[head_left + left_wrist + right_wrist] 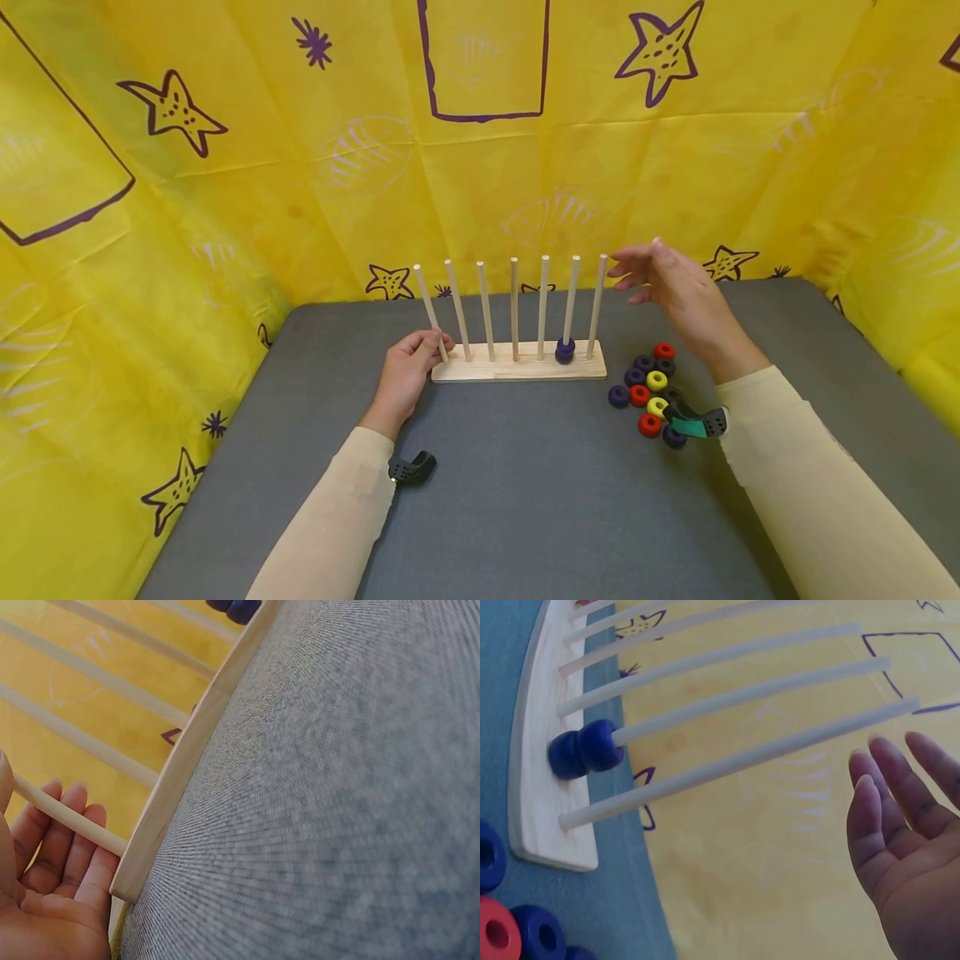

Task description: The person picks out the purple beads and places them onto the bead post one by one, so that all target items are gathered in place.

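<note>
Fingers [906,781] of right hand [678,287] loosely apart near rightmost peg [596,308] of rack [517,372]; left hand [407,371] relaxed around leftmost peg [431,310]. Rack on grey tabletop [525,483]: pale wood, seven upright pegs [515,308], two dark-blue rings [565,352] stacked on second from right.

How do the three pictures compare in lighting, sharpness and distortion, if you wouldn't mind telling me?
Head view: fairly evenly lit, with a soft shadow beside the right sleeve on the gray table, and outer pegs splaying outward, perhaps from a wide lens; left wrist view: generally soft, with fine streaky lines across the table; right wrist view: hazy, the yellow backdrop washed out.
</note>
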Available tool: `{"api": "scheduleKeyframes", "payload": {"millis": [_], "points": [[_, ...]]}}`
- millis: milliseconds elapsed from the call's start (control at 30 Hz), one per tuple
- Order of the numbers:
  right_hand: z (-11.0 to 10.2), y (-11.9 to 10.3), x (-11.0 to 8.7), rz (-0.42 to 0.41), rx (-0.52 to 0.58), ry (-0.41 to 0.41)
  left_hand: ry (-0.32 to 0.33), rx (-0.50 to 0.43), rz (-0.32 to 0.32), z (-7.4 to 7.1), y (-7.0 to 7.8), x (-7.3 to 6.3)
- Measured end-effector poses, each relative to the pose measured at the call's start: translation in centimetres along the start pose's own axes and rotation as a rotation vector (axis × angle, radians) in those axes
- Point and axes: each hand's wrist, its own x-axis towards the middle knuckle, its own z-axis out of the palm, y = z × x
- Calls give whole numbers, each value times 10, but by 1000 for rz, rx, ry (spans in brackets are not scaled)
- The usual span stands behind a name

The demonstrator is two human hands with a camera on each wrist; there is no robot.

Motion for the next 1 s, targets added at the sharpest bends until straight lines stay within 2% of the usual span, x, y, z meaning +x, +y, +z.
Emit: {"api": "scheduleKeyframes", "payload": {"millis": [200, 533, 1000], "points": [[-7, 9, -10, 0, -3, 8, 0, 4, -17, 1, -1, 0], [-21, 26, -28, 16, -28, 13, -11, -8, 2, 0, -2, 0], [-39, 46, -51, 96, -171, 22, -10, -4, 8, -1, -1, 0]]}}
